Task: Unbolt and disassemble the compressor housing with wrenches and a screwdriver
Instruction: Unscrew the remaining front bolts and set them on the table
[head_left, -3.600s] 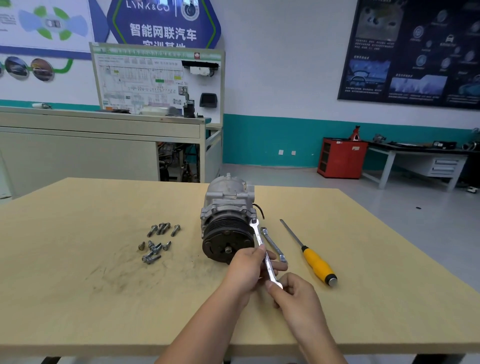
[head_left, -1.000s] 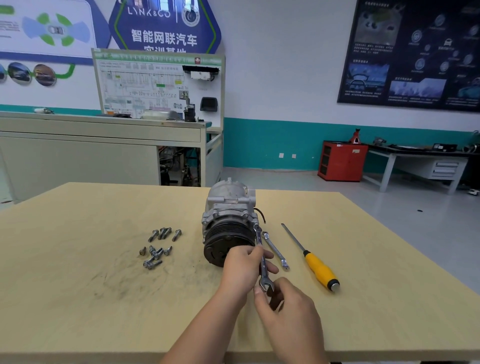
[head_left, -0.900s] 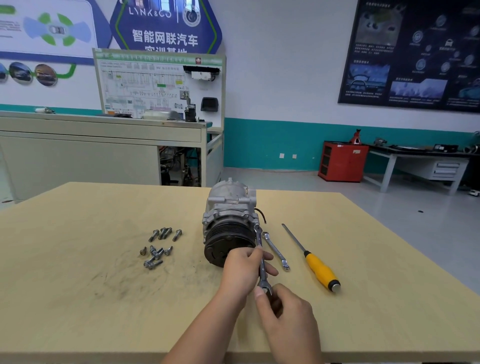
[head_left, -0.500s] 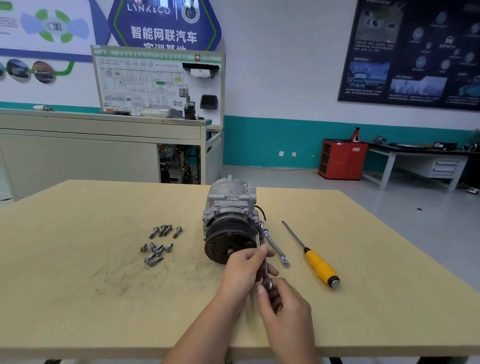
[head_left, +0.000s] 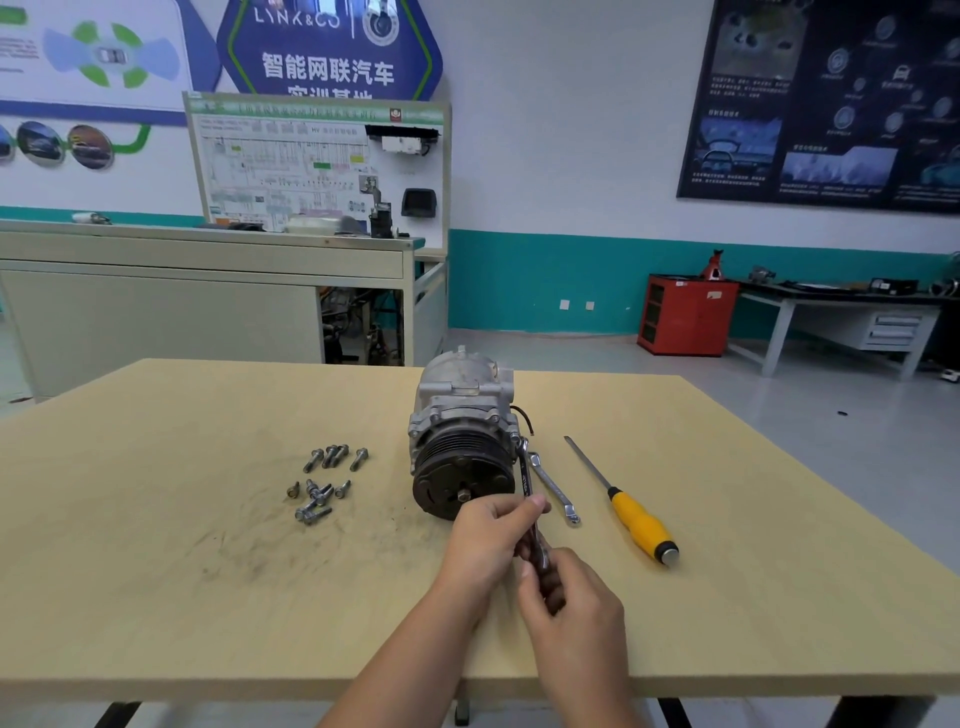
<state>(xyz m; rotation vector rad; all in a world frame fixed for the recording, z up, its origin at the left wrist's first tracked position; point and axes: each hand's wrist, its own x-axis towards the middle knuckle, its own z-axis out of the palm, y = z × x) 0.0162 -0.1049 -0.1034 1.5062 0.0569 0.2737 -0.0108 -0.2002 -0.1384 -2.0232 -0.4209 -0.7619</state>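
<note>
Gripping slim steel wrench (head_left: 524, 475) with left hand (head_left: 488, 535) and right hand (head_left: 571, 597), fingers curled round its shaft, seating its head against grey cast-metal compressor (head_left: 462, 415) at the right flange, probably for two-handed leverage.

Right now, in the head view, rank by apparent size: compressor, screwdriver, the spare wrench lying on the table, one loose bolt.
1. Compressor, bulkiest.
2. Screwdriver, similar in length but thin.
3. Spare wrench, shorter.
4. Bolt, smallest.
All lie at similar depth, so nearness hardly skews this.

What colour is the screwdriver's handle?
The screwdriver handle is yellow, clearest in the head view.
</note>
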